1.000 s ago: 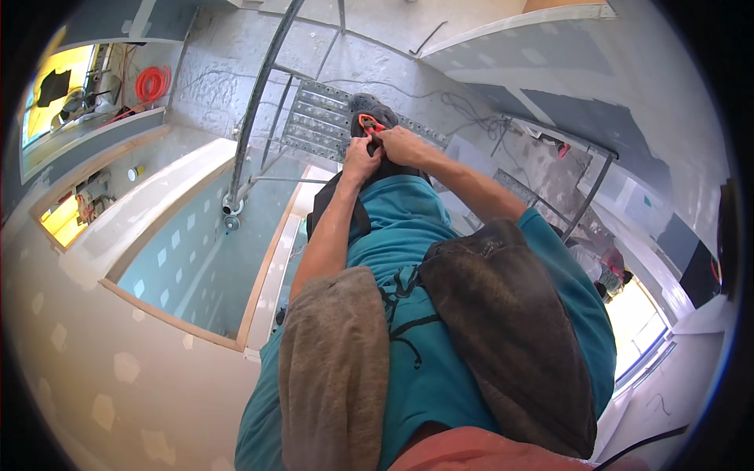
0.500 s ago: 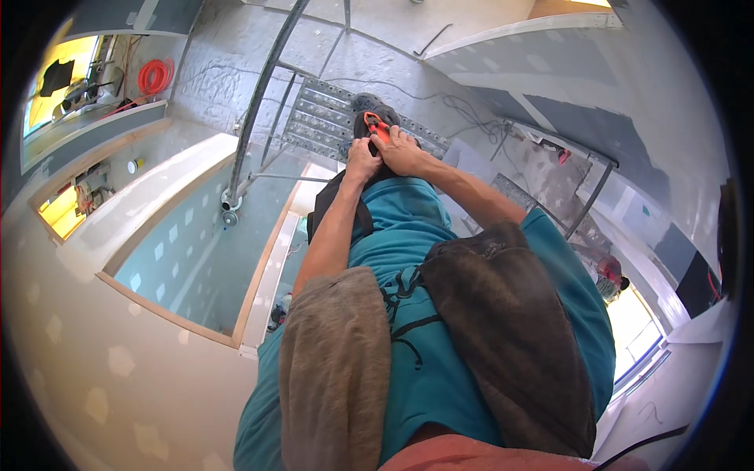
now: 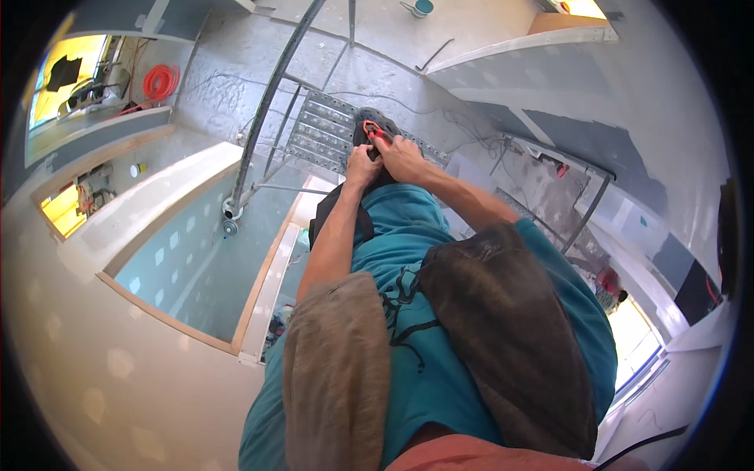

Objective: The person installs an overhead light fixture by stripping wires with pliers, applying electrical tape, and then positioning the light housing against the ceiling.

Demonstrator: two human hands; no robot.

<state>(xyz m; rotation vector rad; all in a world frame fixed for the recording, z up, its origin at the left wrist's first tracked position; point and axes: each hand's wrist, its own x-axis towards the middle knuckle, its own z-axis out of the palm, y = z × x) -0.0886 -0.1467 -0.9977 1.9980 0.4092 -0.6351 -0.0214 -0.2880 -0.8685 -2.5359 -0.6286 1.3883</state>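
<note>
Reaching down with both arms extended, the left hand [image 3: 363,165] and right hand [image 3: 402,157] together grip a small red-handled tool [image 3: 375,132], above the perforated metal scaffold platform [image 3: 322,129] just beyond them.

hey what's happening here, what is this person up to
A person in teal trousers stands on a perforated metal scaffold platform, looking straight down. Both hands meet low at the front of a dark shoe: the left hand and right hand close together around a small red tool. Exactly how it is gripped is too small to tell.
</note>
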